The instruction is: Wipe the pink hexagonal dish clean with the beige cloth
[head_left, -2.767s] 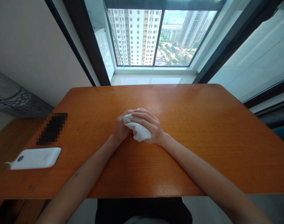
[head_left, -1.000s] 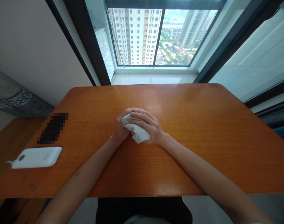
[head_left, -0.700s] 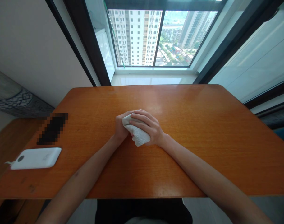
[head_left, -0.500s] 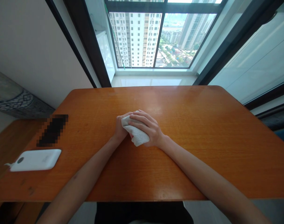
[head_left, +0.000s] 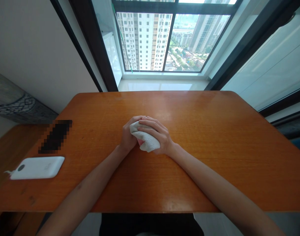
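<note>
A white ribbed cloth point(head_left: 149, 141) is bunched between my two hands above the middle of the wooden table point(head_left: 214, 147). My right hand point(head_left: 159, 132) lies over its top and right side, fingers bent and pressing it. On the left, my left hand point(head_left: 129, 132) curls around the far side of the bundle, its fingertips meeting those of my right hand. Between the cloth and my left hand a small pink patch point(head_left: 140, 142) shows. Whether that is part of the cloth or a separate thing under it, I cannot tell; most of my left fingers are hidden.
A white phone-like device point(head_left: 38, 167) with a short cord lies at the table's left. Behind it is a dark pixelated patch point(head_left: 55, 136). A window point(head_left: 162, 42) stands beyond the far edge, and a wooden bench point(head_left: 14, 144) borders the left side.
Both hands and the cloth have shifted very slightly right. The cloth's hanging corner has lifted a little, and more of the pink patch shows.
</note>
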`<state>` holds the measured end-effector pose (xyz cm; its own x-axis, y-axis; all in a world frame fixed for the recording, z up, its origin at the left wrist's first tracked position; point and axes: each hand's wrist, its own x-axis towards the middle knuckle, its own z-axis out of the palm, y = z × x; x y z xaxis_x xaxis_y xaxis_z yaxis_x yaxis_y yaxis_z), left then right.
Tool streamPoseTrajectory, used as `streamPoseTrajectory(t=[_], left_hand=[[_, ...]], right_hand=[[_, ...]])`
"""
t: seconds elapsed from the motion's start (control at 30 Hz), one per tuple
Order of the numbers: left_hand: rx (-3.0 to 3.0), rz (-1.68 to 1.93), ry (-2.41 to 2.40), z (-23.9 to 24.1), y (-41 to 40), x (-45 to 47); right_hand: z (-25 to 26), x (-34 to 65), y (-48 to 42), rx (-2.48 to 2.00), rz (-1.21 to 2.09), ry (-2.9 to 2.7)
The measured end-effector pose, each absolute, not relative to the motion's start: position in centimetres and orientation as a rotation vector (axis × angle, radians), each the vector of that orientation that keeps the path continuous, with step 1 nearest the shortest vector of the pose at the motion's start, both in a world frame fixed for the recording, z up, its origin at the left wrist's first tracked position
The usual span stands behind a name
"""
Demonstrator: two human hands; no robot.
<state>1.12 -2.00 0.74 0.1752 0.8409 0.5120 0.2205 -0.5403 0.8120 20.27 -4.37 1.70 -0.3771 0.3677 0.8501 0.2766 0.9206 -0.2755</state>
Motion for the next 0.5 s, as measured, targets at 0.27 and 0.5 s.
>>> streamPoseTrajectory(t=[0.27,0.5], left_hand=[[1.914,1.339,1.029,1.0,-2.1,0.8],[1.822,1.203,1.033,0.2,-0.6,0.7]], right_hand=[[1.4,20.6,-4.3,-0.472,0.009,-2.001],[1.1,20.5,-4.1,-0.482,-0.012,-2.024]])
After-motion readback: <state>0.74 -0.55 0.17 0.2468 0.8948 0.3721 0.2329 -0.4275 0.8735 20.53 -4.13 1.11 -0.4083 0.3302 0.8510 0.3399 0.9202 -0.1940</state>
